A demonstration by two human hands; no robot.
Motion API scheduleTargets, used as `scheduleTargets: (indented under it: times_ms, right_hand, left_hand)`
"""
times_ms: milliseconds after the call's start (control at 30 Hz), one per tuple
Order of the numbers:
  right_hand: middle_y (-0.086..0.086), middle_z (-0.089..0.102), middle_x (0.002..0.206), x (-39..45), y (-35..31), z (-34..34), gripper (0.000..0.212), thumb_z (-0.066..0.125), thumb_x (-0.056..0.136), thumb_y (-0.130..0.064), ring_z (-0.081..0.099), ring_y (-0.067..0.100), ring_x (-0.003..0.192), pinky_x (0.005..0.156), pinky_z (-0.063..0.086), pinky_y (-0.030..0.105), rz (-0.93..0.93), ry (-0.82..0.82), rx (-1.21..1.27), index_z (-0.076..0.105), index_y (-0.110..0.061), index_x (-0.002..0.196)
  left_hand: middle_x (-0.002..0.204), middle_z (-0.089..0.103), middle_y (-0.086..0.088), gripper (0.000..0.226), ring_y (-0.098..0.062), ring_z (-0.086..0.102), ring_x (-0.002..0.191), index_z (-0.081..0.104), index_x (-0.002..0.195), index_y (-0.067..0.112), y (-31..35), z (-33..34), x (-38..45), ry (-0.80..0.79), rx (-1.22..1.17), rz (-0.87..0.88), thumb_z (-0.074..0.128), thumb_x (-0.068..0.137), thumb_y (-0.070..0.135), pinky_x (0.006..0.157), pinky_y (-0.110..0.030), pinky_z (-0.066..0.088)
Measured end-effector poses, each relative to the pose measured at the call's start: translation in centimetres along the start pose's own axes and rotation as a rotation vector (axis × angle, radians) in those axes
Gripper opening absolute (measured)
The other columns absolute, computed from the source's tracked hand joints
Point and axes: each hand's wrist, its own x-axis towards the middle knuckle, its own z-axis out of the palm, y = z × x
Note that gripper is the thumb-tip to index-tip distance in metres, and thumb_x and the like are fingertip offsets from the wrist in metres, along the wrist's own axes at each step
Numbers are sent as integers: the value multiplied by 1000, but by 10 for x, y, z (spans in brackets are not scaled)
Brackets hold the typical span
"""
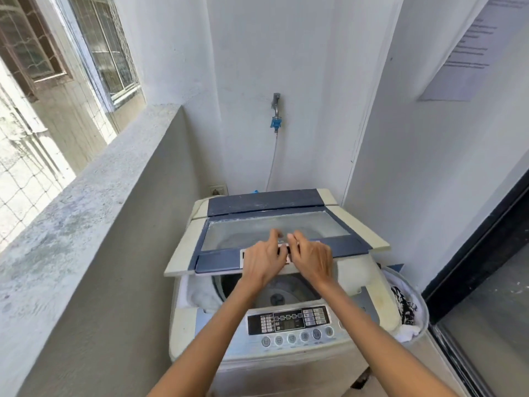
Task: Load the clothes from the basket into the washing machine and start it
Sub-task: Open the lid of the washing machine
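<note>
A top-loading washing machine stands in the corner. Its blue and cream lid with a glass pane is lifted partway off the tub. My left hand and my right hand both grip the lid's front handle, fingers curled under its edge and thumbs on top. Below the lid the drum shows, with no clothes visible inside. The control panel with a row of round buttons sits at the front. A white laundry basket holding dark patterned and white clothes stands at the machine's right.
A concrete ledge runs along the left, close to the machine. A tap with a hose hangs on the back wall. A dark-framed glass door bounds the right side beside the basket.
</note>
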Motion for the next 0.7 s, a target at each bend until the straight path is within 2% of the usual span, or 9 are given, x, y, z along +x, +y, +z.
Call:
scheduleTargets:
  times_ms: [200, 267, 333, 367, 433, 500, 533, 600, 700]
  right_hand:
    - [8, 59, 45, 108, -10, -33, 37, 37, 94, -37, 59, 31, 41, 39, 33, 23, -102, 172, -35, 59, -15, 75]
    - [9, 60, 47, 142, -9, -40, 32, 45, 96, -34, 60, 31, 43, 43, 27, 21, -170, 161, -49, 60, -13, 76]
    - [14, 66, 59, 177, -9, -43, 33, 42, 99, -33, 65, 34, 56, 49, 33, 28, -190, 101, -26, 61, -11, 84]
    - [15, 68, 66, 194, -9, -43, 35, 39, 100, -34, 66, 36, 64, 52, 38, 32, -189, 80, -16, 62, -11, 88]
    - [16, 70, 76, 231, -9, -37, 38, 34, 101, -35, 66, 36, 73, 59, 44, 35, -189, 68, -7, 61, -11, 92]
    - [17, 70, 82, 268, -7, -30, 40, 32, 101, -35, 65, 36, 79, 64, 44, 36, -185, 34, 4, 61, -10, 90]
    - [17, 70, 85, 284, -6, -25, 41, 31, 100, -34, 65, 37, 82, 65, 44, 36, -177, 1, 11, 62, -9, 89]
    - [18, 69, 91, 316, -3, -14, 43, 30, 100, -33, 64, 36, 87, 69, 43, 36, -158, -69, 21, 64, -9, 90]
    - [18, 68, 96, 351, 2, 5, 44, 29, 100, -32, 62, 36, 90, 74, 45, 36, -145, -116, 25, 65, -9, 93]
  left_hand:
    - [90, 70, -16, 30, -37, 65, 83, 45, 117, 15, 14, -62, 87, 162, 125, 8, 31, 100, 35, 65, -39, 44]
    - [86, 70, -15, 31, -37, 65, 79, 46, 117, 13, 17, -74, 112, 232, 173, 8, 29, 101, 34, 60, -36, 40]
    - [81, 69, -12, 29, -36, 65, 75, 52, 111, 11, 17, -79, 135, 373, 194, 21, 33, 100, 29, 60, -36, 38]
    - [83, 68, -11, 28, -34, 64, 76, 56, 107, 11, 15, -78, 143, 451, 200, 46, 35, 98, 27, 65, -37, 40]
    - [99, 64, -8, 33, -30, 61, 93, 58, 109, 14, 7, -67, 160, 533, 241, 64, 33, 94, 30, 87, -43, 41]
    - [126, 57, -12, 44, -30, 51, 121, 52, 126, 14, -3, -54, 174, 499, 277, 45, 26, 97, 36, 108, -47, 25]
    - [136, 51, -14, 50, -31, 44, 131, 48, 133, 14, -8, -50, 180, 470, 299, 44, 21, 98, 38, 112, -49, 17]
    - [147, 40, -16, 58, -32, 33, 139, 39, 141, 13, -19, -45, 200, 404, 350, 37, 10, 100, 40, 114, -50, 9]
    - [149, 38, -15, 60, -32, 34, 139, 34, 143, 15, -32, -44, 237, 337, 366, -5, 4, 100, 43, 113, -48, 7]
